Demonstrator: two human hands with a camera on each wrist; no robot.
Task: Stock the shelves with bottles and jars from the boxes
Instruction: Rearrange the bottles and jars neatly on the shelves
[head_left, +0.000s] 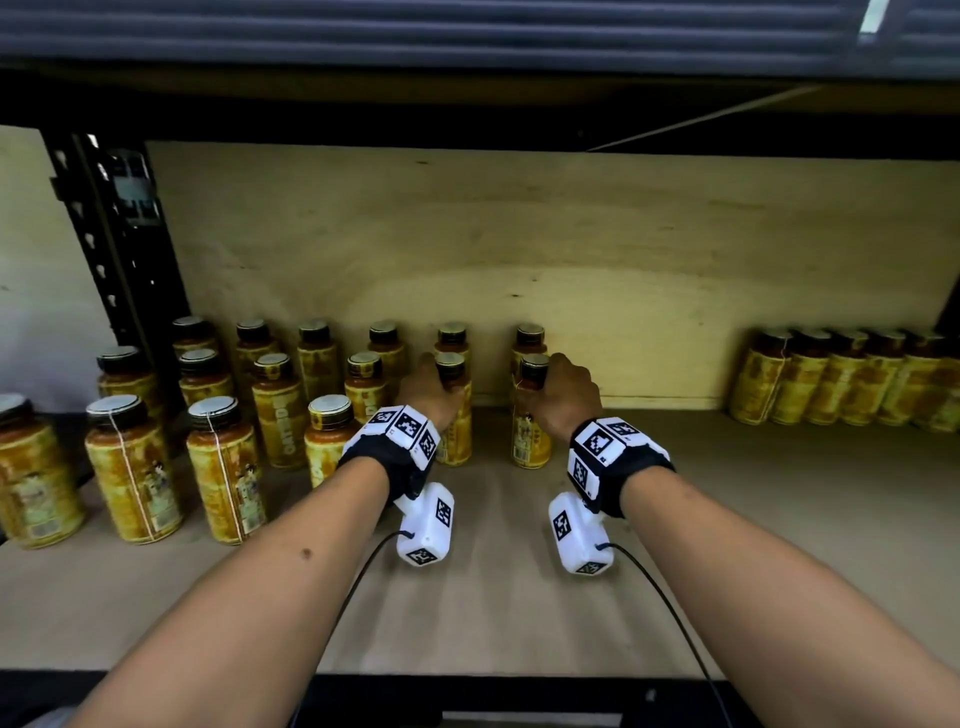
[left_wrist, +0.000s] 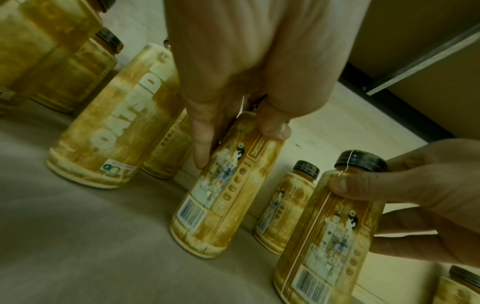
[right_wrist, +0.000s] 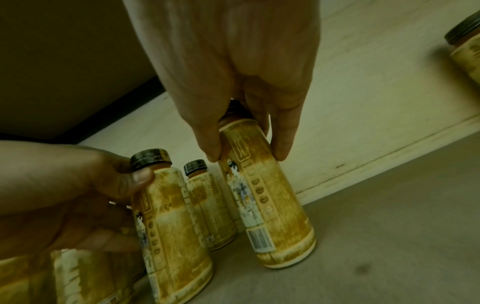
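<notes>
A: Where are the two bottles in hand?

B: On the shelf (head_left: 675, 519), upright, toward its back edge near the middle. The left hand (head_left: 431, 387) has fingers and thumb curled round the shoulder of the left bottle (head_left: 453, 415), just under its black cap. The right hand (head_left: 563, 392) grips the right bottle (head_left: 531, 421) the same way. Both wrist views show the bases on or very nearly on the shelf board.

A: So which step is this?

B: Setting down, I'd judge: a second row going in just in front of the back row (head_left: 384, 343) along the back panel (head_left: 519, 249). Next calls for letting go without tipping either bottle, drawing both hands straight back, then fetching more. No box is in view.

A: Counts?

B: Two held. In the left group (head_left: 218, 405), roughly fourteen others stand upright, running from the back edge out to the front left corner; the dark upright post (head_left: 114, 244) hides part of it, so that number is approximate. Toward the back right corner a tight row (head_left: 841, 382) shows about six, but it runs out of frame, so I cannot tell its full number.
</notes>
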